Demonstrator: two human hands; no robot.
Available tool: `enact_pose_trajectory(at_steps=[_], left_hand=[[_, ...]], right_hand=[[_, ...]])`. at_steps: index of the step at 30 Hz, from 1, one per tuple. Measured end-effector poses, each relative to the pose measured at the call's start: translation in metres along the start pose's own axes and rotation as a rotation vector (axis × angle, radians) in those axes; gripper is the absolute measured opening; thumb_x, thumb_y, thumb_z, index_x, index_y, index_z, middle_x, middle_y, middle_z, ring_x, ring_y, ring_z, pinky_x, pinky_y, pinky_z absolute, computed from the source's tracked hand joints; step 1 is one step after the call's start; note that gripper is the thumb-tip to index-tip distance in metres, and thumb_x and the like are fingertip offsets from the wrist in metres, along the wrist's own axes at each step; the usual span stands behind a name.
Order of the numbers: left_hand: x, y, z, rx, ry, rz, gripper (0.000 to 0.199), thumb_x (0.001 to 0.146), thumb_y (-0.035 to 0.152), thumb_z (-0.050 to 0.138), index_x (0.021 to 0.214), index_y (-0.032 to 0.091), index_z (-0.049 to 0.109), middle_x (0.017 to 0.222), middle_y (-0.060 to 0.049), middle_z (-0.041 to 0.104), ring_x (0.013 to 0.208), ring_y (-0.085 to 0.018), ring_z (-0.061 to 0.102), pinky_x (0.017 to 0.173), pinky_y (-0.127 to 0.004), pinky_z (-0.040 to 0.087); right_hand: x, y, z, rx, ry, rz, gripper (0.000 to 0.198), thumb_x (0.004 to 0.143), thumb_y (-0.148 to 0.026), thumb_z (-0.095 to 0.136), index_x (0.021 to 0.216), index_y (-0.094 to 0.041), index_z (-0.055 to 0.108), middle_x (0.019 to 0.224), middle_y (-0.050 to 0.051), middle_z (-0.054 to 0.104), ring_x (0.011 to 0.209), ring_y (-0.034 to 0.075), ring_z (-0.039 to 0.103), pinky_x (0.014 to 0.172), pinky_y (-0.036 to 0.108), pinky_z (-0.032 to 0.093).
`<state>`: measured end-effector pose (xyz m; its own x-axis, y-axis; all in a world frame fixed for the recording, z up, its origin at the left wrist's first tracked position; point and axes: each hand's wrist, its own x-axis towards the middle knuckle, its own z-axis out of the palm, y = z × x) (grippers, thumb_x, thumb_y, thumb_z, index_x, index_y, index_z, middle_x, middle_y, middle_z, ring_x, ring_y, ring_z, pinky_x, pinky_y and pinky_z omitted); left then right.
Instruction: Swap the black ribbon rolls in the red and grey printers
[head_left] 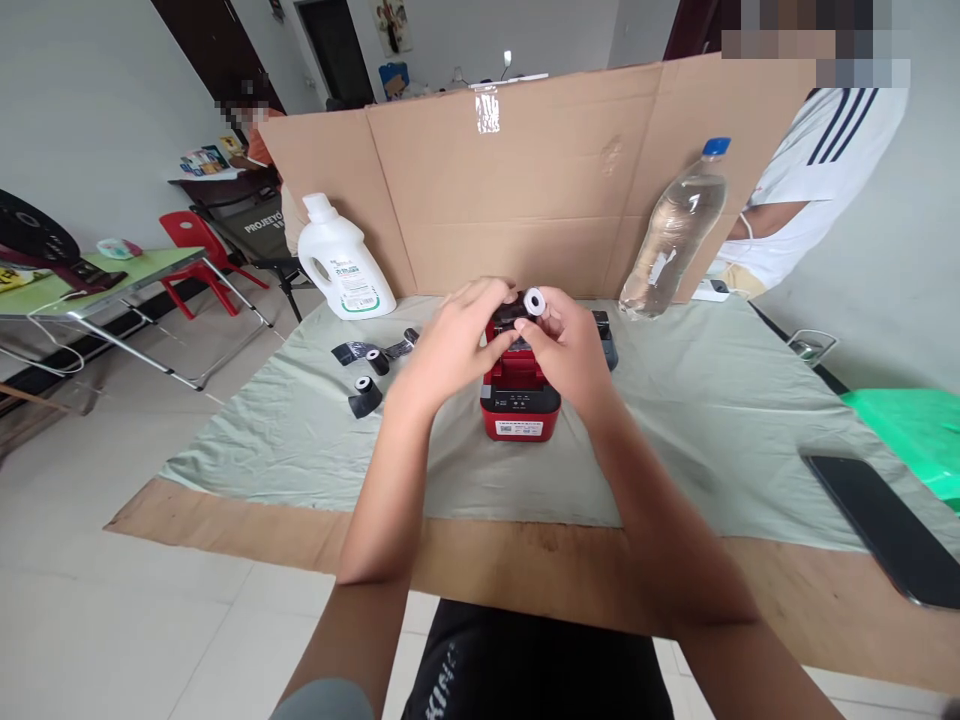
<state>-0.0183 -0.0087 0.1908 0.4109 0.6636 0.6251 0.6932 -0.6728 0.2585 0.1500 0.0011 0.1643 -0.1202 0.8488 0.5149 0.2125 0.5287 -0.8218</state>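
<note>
In the head view, with the clock centred on the red machine [517,420] and twelve pointing away from the person, a glossy black film roll [510,309] with a ring-shaped white end sits at twelve, over the machine's back. The left hand [459,335] grasps it between curled fingers and thumb; the right hand [571,345] pinches it near the white end. The machine is a boxy, round-cornered shell with a dark top panel and a white label on its front. At nine, small black rolls [366,400] with pale cores lie on rumpled, pale green cloth [277,445], shiny film trailing loose. At two, partly behind the right hand, is a dark block [608,352]. A white plastic jug [345,265] with a moulded handle leans at ten; a clear, blue-capped bottle [675,240] tilts between one and two, both against creased brown cardboard [510,200] at twelve. At four lies a flat black phone [889,530]. Along six runs the bare, grainy wooden board [525,560].
</note>
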Motion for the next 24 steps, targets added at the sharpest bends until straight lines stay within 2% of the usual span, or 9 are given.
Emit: enact_pose_trajectory(at_steps=[2, 4, 7, 11, 15, 19, 24], left_hand=[[-0.001, -0.007, -0.004, -0.109, -0.049, 0.003, 0.022, 0.1, 0.031, 0.057, 0.12, 0.022, 0.056, 0.125, -0.008, 0.068, 0.116, -0.024, 0.064, 0.102, -0.038, 0.051], [-0.003, -0.013, -0.006, -0.178, -0.029, -0.018, 0.024, 0.1, 0.035, 0.059, 0.12, 0.022, 0.056, 0.123, -0.008, 0.07, 0.114, -0.022, 0.066, 0.1, -0.036, 0.053], [-0.004, -0.018, -0.006, -0.194, 0.031, -0.045, 0.031, 0.096, 0.037, 0.066, 0.122, 0.022, 0.057, 0.119, -0.007, 0.07, 0.112, -0.022, 0.066, 0.098, -0.035, 0.054], [-0.002, -0.018, -0.002, -0.152, 0.062, -0.033, 0.034, 0.092, 0.026, 0.07, 0.123, 0.022, 0.058, 0.116, -0.007, 0.068, 0.108, -0.021, 0.066, 0.095, -0.034, 0.053], [0.002, -0.019, 0.005, -0.084, 0.053, -0.001, 0.021, 0.089, 0.014, 0.066, 0.109, 0.02, 0.061, 0.112, -0.007, 0.065, 0.106, -0.022, 0.063, 0.092, -0.035, 0.052], [0.002, -0.02, 0.008, -0.075, 0.019, -0.01, 0.019, 0.09, 0.014, 0.064, 0.107, 0.02, 0.059, 0.113, -0.008, 0.064, 0.105, -0.023, 0.063, 0.091, -0.036, 0.052], [-0.002, -0.023, 0.006, -0.236, -0.04, 0.002, 0.019, 0.095, 0.019, 0.061, 0.113, 0.021, 0.056, 0.118, -0.008, 0.069, 0.105, -0.021, 0.066, 0.094, -0.035, 0.054]], right_hand=[[0.002, 0.003, -0.004, 0.041, -0.063, -0.017, 0.017, 0.091, -0.029, 0.062, 0.106, -0.023, 0.063, 0.084, 0.001, 0.064, 0.078, 0.02, 0.06, 0.071, 0.034, 0.048], [0.003, 0.004, -0.006, 0.08, -0.108, -0.03, 0.017, 0.091, -0.031, 0.063, 0.106, -0.024, 0.063, 0.087, 0.002, 0.065, 0.081, 0.02, 0.061, 0.073, 0.034, 0.05], [0.001, 0.004, -0.003, 0.113, -0.097, 0.009, 0.017, 0.09, -0.033, 0.063, 0.104, -0.023, 0.062, 0.085, 0.001, 0.065, 0.078, 0.019, 0.06, 0.07, 0.032, 0.049], [-0.001, 0.005, 0.002, 0.062, -0.076, 0.115, 0.009, 0.088, -0.029, 0.061, 0.091, -0.02, 0.061, 0.077, 0.0, 0.061, 0.069, 0.016, 0.054, 0.064, 0.029, 0.042], [0.0, 0.01, 0.004, 0.019, -0.126, 0.189, 0.018, 0.088, -0.033, 0.061, 0.076, -0.02, 0.059, 0.066, -0.002, 0.053, 0.061, 0.014, 0.046, 0.059, 0.029, 0.033], [0.002, 0.013, 0.004, 0.002, -0.064, 0.162, 0.022, 0.088, -0.032, 0.061, 0.071, -0.021, 0.054, 0.065, -0.002, 0.051, 0.061, 0.013, 0.045, 0.06, 0.03, 0.033], [0.003, 0.012, 0.002, 0.003, -0.003, 0.109, 0.015, 0.088, -0.019, 0.054, 0.073, -0.02, 0.056, 0.067, -0.002, 0.054, 0.063, 0.014, 0.049, 0.062, 0.03, 0.035]])
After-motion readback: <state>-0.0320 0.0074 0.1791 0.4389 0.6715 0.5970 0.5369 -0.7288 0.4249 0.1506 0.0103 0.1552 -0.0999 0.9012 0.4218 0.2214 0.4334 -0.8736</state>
